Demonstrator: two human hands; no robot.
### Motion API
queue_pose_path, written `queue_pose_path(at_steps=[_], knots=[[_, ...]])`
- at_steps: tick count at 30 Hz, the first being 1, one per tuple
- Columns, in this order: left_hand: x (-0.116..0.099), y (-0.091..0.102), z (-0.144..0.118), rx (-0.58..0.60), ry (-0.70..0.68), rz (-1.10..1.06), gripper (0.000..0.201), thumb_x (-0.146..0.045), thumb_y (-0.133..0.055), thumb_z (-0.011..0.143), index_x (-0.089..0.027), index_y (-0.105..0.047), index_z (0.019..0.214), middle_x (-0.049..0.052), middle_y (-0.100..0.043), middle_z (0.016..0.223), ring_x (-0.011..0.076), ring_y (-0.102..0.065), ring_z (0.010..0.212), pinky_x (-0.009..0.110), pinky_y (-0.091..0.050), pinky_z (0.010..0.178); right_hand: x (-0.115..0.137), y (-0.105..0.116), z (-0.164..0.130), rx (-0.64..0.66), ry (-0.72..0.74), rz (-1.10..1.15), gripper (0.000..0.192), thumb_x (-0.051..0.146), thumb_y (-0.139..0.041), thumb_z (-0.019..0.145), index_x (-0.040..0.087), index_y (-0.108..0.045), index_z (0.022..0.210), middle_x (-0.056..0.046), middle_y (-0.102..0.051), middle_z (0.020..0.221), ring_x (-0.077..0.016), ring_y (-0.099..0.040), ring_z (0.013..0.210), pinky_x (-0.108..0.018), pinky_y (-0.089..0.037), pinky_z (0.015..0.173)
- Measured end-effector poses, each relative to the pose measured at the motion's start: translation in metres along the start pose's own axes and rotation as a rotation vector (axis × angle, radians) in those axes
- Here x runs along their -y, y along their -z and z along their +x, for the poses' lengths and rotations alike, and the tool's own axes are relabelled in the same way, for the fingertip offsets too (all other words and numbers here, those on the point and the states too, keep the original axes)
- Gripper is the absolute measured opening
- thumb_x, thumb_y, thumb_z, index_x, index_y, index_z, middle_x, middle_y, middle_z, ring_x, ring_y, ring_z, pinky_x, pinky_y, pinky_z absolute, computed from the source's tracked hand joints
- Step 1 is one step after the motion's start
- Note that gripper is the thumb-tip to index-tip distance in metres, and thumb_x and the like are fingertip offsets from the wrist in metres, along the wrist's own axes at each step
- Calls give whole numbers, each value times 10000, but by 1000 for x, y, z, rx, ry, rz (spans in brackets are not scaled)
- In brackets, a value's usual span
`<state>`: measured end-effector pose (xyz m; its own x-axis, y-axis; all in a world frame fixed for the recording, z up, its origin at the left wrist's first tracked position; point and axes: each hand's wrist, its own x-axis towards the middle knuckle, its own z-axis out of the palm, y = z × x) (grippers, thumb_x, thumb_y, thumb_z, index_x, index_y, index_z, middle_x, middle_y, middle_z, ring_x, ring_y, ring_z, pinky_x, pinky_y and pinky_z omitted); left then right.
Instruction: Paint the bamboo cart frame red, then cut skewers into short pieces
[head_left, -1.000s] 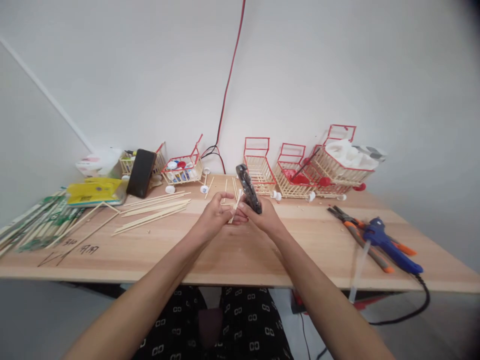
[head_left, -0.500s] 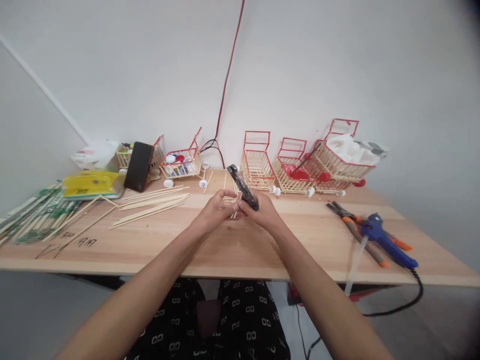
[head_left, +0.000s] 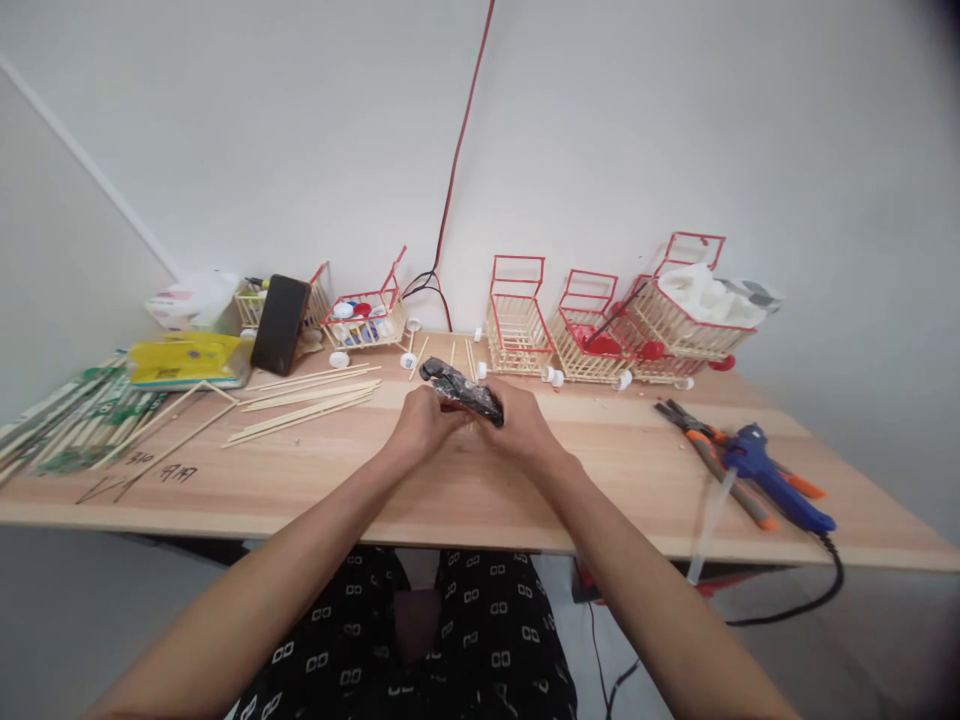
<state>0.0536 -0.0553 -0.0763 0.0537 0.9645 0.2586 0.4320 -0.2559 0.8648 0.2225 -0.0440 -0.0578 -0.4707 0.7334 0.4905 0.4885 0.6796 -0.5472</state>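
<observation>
Black cutter [head_left: 461,391] lying low over table [head_left: 450,490], right hand [head_left: 517,425] gripping it, left hand [head_left: 420,425] closing around its tip. Stick hidden. Risking blade nicking left fingers [head_left: 433,405], grip slipping.

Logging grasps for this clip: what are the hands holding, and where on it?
A dark cutter tool: right hand grips its handle end, left hand closes under its front end. Any stick between them is hidden.

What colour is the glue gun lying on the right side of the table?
Blue, with a black cord. The glue gun shows clearly in the head view.
</observation>
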Motion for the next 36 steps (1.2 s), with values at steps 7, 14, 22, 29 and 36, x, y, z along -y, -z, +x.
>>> queue_pose_path(at_steps=[7,14,22,29,36], knots=[[-5,2,-6,-9,1,32,123,-186,-693,680,-129,-736,781,77,-752,842,269,-688,825,318,-520,715,-1,-2,-1,25,7,-14,101,186,-573,757,190,-566,858,-39,-635,808,-193,-582,747,-252,-378,650],[-14,2,-12,-50,-27,88,72,-180,-683,689,-133,-714,734,55,-740,761,250,-667,755,283,-480,631,0,0,-2,55,10,-10,114,182,-562,762,194,-573,875,-41,-641,834,-195,-578,765,-257,-383,668],[-17,2,-15,-115,-110,84,56,-194,-660,728,-153,-680,696,41,-716,717,223,-640,711,271,-458,625,3,2,-1,15,22,36,123,166,-551,761,200,-573,878,-38,-640,842,-191,-584,773,-254,-399,680],[-15,1,-15,-109,-101,33,40,-176,-655,725,-153,-684,739,55,-723,767,240,-650,743,291,-479,671,3,-4,-3,-9,6,46,185,131,-520,735,189,-589,896,-53,-646,864,-206,-591,810,-274,-415,714],[-9,1,-14,-159,-97,14,43,-187,-702,676,-166,-666,664,49,-714,730,245,-639,741,303,-486,685,4,-6,-3,-16,5,13,169,140,-514,707,192,-577,854,-51,-640,834,-207,-575,777,-281,-409,692]])
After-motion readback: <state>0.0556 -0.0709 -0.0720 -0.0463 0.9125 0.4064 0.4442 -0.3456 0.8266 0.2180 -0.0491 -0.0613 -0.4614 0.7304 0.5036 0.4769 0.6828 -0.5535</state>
